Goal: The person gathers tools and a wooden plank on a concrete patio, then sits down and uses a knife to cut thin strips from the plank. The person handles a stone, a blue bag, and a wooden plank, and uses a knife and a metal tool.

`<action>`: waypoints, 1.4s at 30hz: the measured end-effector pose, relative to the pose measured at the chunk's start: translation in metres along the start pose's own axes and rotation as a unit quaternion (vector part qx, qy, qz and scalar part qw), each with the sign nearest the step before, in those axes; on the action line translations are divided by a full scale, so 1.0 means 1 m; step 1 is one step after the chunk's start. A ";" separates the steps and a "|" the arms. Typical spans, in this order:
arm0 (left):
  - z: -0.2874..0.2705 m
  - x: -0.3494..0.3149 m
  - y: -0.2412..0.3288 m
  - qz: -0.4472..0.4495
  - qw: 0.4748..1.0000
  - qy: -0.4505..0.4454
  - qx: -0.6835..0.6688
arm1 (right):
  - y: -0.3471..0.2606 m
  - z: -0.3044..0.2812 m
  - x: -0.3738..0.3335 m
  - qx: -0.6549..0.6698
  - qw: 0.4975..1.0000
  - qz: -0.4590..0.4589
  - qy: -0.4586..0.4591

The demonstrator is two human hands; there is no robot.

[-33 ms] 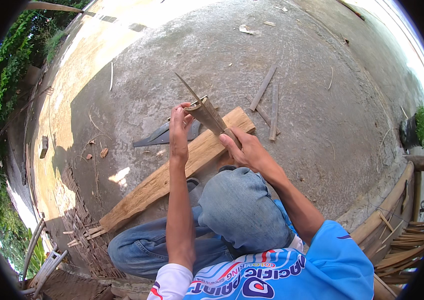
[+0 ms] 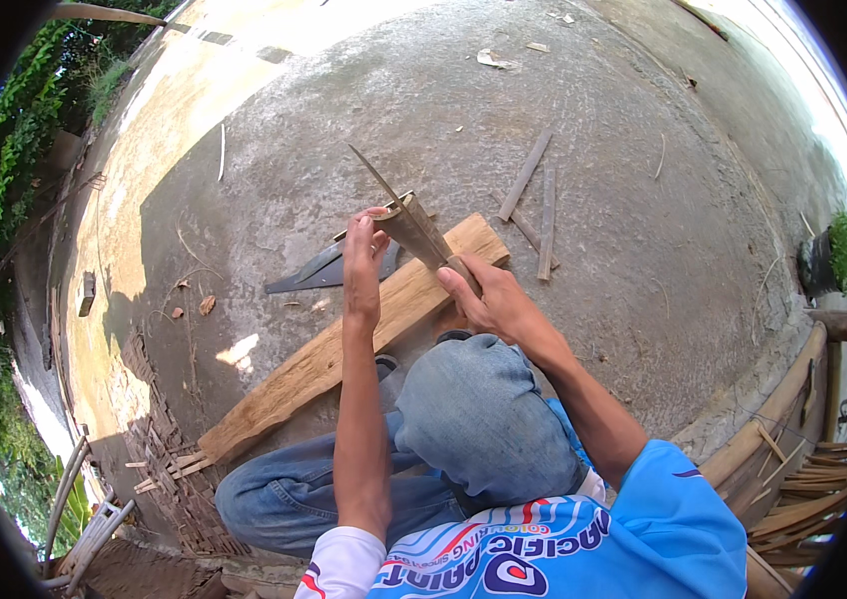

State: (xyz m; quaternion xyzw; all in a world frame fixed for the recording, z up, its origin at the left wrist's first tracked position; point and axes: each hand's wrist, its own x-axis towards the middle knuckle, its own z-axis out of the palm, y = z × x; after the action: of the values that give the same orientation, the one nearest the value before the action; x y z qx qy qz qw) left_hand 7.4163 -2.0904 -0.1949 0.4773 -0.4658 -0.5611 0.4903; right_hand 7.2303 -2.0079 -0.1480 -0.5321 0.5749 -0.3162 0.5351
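In my right hand (image 2: 488,299), closed fingers grip the brown handle of a long-bladed knife. Its narrow blade (image 2: 373,172) points up and away to the left, running along a split-looking piece of bamboo (image 2: 411,232). My left hand (image 2: 361,262) holds the curved far end of that bamboo, fingers bent over its edge. Below both hands lies a thick wooden beam (image 2: 313,357), slanting from lower left to upper right. A dark, flat, triangular tool (image 2: 328,272) rests on the ground beyond the beam, partly hidden by my left hand.
Several thin wooden strips (image 2: 548,222) lie on the concrete floor (image 2: 633,329) to the right. Dry bark-like scraps (image 2: 159,439) sit at lower left, near a small block (image 2: 88,294). A potted plant (image 2: 831,260) and bamboo poles (image 2: 788,389) line the right side.
My left hand has shifted very slightly to the right at the bamboo's end. The knife, my right hand and the beam look unmoved.
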 end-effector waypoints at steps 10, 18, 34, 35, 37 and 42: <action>0.007 0.011 -0.008 0.029 0.998 -0.012 0.054 | 0.001 -0.001 0.007 -0.026 0.998 -0.039 0.033; 0.014 0.014 -0.017 0.072 0.991 0.020 0.113 | 0.001 0.000 0.005 -0.051 0.997 -0.036 0.044; 0.022 0.013 -0.025 0.127 0.973 0.038 0.186 | 0.007 0.002 0.004 -0.083 0.989 -0.106 0.069; 0.021 0.013 -0.026 0.121 0.974 0.036 0.186 | 0.008 0.002 0.004 -0.081 0.988 -0.111 0.071; 0.022 0.014 -0.027 0.115 0.980 0.038 0.155 | 0.009 0.003 0.004 -0.081 0.989 -0.107 0.067; 0.024 0.013 -0.024 0.105 0.982 0.035 0.153 | 0.012 0.003 0.004 -0.080 0.989 -0.107 0.070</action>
State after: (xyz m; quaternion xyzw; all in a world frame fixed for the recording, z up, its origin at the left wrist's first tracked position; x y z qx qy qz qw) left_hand 7.3895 -2.1002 -0.2174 0.5146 -0.5758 -0.4115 0.4841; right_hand 7.2304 -2.0086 -0.1616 -0.6079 0.5744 -0.3612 0.4124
